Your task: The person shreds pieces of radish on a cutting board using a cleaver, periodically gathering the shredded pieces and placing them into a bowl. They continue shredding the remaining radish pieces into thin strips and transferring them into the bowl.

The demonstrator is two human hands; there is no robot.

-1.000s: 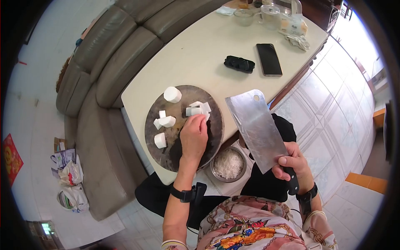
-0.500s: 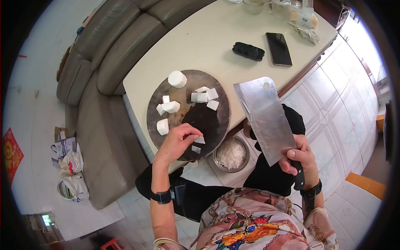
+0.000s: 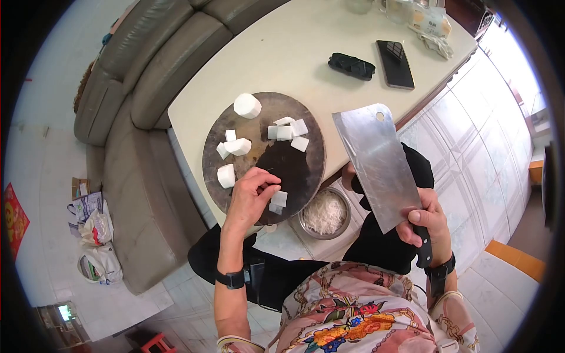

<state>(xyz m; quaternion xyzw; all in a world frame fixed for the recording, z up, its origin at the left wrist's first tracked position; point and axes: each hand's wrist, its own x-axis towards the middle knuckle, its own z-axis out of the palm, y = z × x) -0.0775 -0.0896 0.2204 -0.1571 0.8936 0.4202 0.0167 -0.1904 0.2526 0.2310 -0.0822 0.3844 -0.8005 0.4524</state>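
Observation:
My right hand [image 3: 428,226] is wrapped round the black handle of a cleaver [image 3: 379,167], whose broad blade points up beside the table edge. On the round chopping board [image 3: 235,197], my left hand [image 3: 252,197] has its fingertips drawn together just above a thin white slice [image 3: 279,199]. Whether anything is pinched in them is hidden. That slice overlaps another slice [image 3: 275,209] near the board's front edge. Several cut white pieces [image 3: 283,132] lie at the board's upper right. A thick white chunk [image 3: 247,106] stands at the back, with more chunks [image 3: 226,176] along the left.
A metal bowl [image 3: 302,220] of white shreds sits below the board's right side, by my knee. Farther back on the table [image 3: 282,53] are a black case [image 3: 351,66], a phone [image 3: 395,63] and a tissue pack [image 3: 431,23]. A grey sofa [image 3: 156,76] runs along the left.
The fingers of my left hand have shifted up off the slice, which now overlaps the one below it. The cleaver stays raised in my right hand. The view has shifted slightly.

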